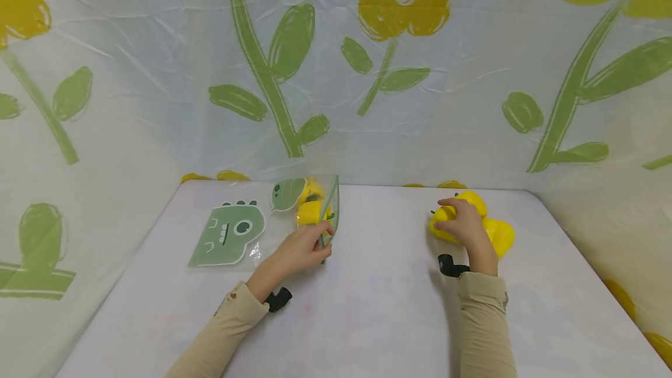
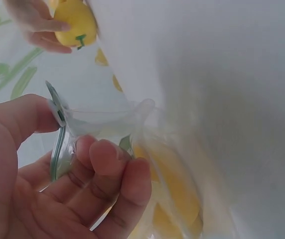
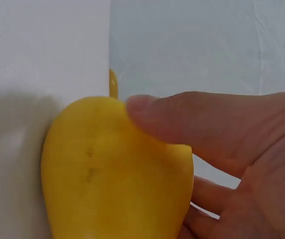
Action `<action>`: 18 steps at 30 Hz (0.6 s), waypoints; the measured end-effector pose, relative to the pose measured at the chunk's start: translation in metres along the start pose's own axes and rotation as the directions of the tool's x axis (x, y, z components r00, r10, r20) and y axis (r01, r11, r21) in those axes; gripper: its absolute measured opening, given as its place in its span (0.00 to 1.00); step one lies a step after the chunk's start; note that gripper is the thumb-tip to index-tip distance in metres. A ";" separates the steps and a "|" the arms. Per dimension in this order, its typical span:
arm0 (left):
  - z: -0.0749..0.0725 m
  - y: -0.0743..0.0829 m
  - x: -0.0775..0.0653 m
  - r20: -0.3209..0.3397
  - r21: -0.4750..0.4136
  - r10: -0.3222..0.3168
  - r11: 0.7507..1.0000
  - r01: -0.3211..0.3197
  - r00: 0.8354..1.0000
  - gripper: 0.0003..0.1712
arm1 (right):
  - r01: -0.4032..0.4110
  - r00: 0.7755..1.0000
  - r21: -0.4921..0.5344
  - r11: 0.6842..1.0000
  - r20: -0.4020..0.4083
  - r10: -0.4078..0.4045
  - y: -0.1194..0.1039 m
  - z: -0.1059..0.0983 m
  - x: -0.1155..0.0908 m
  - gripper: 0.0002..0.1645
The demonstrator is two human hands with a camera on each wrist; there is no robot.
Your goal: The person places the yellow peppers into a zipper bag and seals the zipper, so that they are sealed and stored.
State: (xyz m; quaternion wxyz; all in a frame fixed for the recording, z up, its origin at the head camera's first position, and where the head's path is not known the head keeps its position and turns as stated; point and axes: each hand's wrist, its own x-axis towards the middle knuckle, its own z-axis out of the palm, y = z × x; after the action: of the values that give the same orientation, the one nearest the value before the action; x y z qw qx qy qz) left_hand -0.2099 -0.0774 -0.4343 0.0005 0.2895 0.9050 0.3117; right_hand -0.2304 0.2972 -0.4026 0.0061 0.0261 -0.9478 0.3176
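My left hand [image 1: 300, 248] holds the mouth of a clear zip bag [image 1: 228, 235] with a green cartoon monster print. In the left wrist view, the thumb is at the green zip strip [image 2: 58, 149] and the fingers curl at the bag's opening. Yellow bell peppers [image 1: 310, 213] with green stems lie inside the bag. At the right, my right hand [image 1: 464, 225] grips another yellow bell pepper [image 1: 443, 230], its green stem [image 2: 80, 41] showing in the left wrist view. The right wrist view shows the thumb pressed on the pepper's smooth side [image 3: 112, 169], with fingers partly hidden behind.
Two more yellow peppers, one behind [image 1: 475, 200] and one to the right [image 1: 501, 237], lie against my right hand. The white table [image 1: 378, 296] reaches back to a flower-printed curtain [image 1: 420, 133], which also hangs along both sides.
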 end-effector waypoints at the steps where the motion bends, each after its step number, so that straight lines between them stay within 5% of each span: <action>1: 0.000 0.000 0.000 0.003 0.003 -0.002 1.000 0.002 1.000 0.14 | -0.019 1.000 -0.006 1.000 0.015 0.019 0.000 0.000 0.000 0.35; 7: -0.001 0.000 0.000 0.023 0.012 -0.008 1.000 0.008 1.000 0.13 | -0.085 0.992 -0.020 0.996 0.093 0.086 0.000 0.002 -0.002 0.40; 18: 0.001 0.001 0.002 0.000 0.016 0.031 0.999 -0.031 1.000 0.13 | -0.039 0.986 0.069 0.997 0.162 0.027 -0.004 0.003 -0.002 0.43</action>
State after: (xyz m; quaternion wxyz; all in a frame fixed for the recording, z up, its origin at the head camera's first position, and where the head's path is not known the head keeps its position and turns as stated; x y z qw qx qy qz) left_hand -0.2107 -0.0753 -0.4346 -0.0069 0.3035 0.9029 0.3044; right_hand -0.2277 0.2926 -0.4030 -0.0766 0.0361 -0.9335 0.3485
